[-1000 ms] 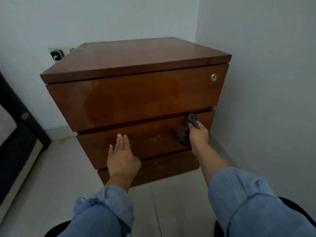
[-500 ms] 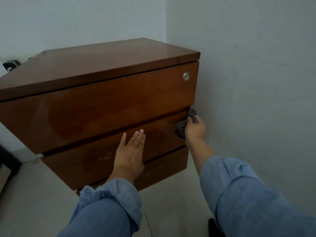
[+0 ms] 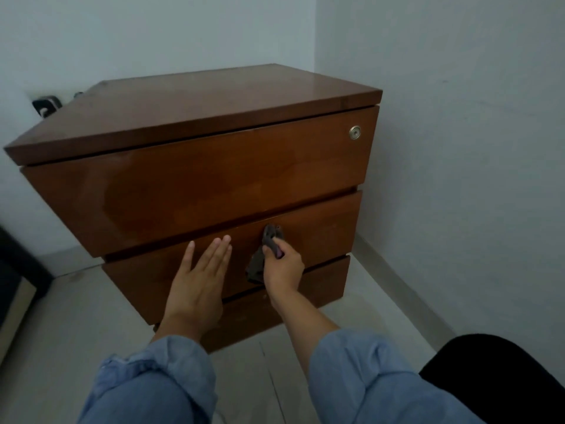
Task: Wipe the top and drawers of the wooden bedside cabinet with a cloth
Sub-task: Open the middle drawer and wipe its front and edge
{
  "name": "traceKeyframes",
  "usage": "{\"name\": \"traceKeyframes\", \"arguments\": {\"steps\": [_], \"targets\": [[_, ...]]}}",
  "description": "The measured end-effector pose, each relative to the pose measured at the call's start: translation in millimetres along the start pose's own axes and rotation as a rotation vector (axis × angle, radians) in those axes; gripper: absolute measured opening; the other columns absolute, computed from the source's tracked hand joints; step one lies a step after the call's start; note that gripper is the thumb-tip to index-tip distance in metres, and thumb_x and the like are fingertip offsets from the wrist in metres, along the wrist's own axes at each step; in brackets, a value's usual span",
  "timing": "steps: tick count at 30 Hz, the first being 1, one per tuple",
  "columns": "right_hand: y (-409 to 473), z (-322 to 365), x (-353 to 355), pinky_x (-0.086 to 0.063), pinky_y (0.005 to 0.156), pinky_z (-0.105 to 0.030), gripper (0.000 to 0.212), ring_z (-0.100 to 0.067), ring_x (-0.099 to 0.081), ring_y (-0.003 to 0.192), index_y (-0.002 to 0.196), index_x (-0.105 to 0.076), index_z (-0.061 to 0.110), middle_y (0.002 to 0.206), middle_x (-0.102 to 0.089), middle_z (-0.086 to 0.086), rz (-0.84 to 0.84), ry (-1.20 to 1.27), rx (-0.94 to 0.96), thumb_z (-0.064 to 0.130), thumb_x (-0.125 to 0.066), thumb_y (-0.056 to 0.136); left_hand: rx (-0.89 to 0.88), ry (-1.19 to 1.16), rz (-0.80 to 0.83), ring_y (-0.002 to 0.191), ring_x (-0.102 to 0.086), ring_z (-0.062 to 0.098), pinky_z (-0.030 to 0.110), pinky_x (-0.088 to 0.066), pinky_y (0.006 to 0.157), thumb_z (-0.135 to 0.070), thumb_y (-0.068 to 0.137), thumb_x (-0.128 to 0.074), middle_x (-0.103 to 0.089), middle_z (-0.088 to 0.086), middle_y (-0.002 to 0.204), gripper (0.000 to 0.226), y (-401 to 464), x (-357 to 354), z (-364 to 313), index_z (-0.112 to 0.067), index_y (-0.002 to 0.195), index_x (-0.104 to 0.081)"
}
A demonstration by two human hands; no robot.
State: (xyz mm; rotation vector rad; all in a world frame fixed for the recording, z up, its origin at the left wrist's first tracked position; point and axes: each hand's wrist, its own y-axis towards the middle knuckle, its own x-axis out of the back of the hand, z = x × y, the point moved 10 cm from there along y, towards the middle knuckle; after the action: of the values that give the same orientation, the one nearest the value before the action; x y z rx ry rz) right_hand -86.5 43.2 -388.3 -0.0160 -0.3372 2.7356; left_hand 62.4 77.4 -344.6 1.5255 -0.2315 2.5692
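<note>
Two hands are held at the cabinet's point(image 3: 195, 175) middle drawer point(image 3: 321, 228): the left hand point(image 3: 198, 283) is laid flat, fingers straight; a dark cloth point(image 3: 260, 261) is gripped by the right hand point(image 3: 282, 269).

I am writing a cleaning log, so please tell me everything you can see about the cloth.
The cloth is small, dark grey and crumpled, and looks like soft fabric. The right hand grips it in a bunch against the front of the middle drawer of the cabinet, near its centre. One end sticks up above the fingers; the other hangs below the hand, left of the wrist.
</note>
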Motion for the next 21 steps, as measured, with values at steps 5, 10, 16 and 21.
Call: {"name": "traceKeyframes", "arguments": {"steps": [5,10,16,21], "targets": [[-18.3,-6.7,-36.8,-0.049,0.097,-0.032,0.035,-0.022,-0.057,0.117,0.125,-0.06,0.019,0.128,-0.059,-0.001,0.29,-0.127,-0.015,0.017,-0.06,0.091,0.017,-0.039,0.042,0.145,0.025,0.019,0.05,0.014,0.116,-0.037,0.092,-0.045,0.04,0.004,0.144,0.091,-5.8,-4.9,8.2,-0.011,0.15,0.021],[4.9,-6.6,-0.1,-0.054,0.084,-0.04,0.023,-0.028,-0.063,0.101,0.104,-0.066,0.026,0.111,-0.067,-0.006,0.318,-0.086,-0.118,0.013,-0.053,0.091,0.003,-0.115,-0.045,0.148,0.018,0.018,0.044,0.013,0.116,-0.027,0.094,-0.034,0.024,0.005,0.158,0.078,-8.1,9.3,-2.4,-0.011,0.149,0.017],[59.6,10.2,123.0,-0.052,0.072,-0.043,0.025,-0.033,-0.066,0.085,0.09,-0.067,0.024,0.087,-0.066,-0.012,-0.19,0.126,-0.031,0.008,-0.048,0.085,-0.135,-0.103,-0.082,0.148,0.019,0.019,0.045,0.013,0.118,-0.033,0.095,-0.036,0.023,0.005,0.159,0.079,19.2,30.7,-61.2,-0.012,0.153,0.013],[91.7,5.3,157.9,-0.044,0.102,-0.039,0.045,-0.028,-0.055,0.117,0.139,-0.044,0.014,0.129,-0.056,-0.01,-0.276,0.208,-0.056,0.006,-0.047,0.095,-0.176,0.036,-0.023,0.144,0.028,0.023,0.055,0.018,0.113,-0.043,0.096,-0.034,0.031,0.008,0.156,0.083,41.6,21.3,-96.1,-0.01,0.151,0.018]]}}
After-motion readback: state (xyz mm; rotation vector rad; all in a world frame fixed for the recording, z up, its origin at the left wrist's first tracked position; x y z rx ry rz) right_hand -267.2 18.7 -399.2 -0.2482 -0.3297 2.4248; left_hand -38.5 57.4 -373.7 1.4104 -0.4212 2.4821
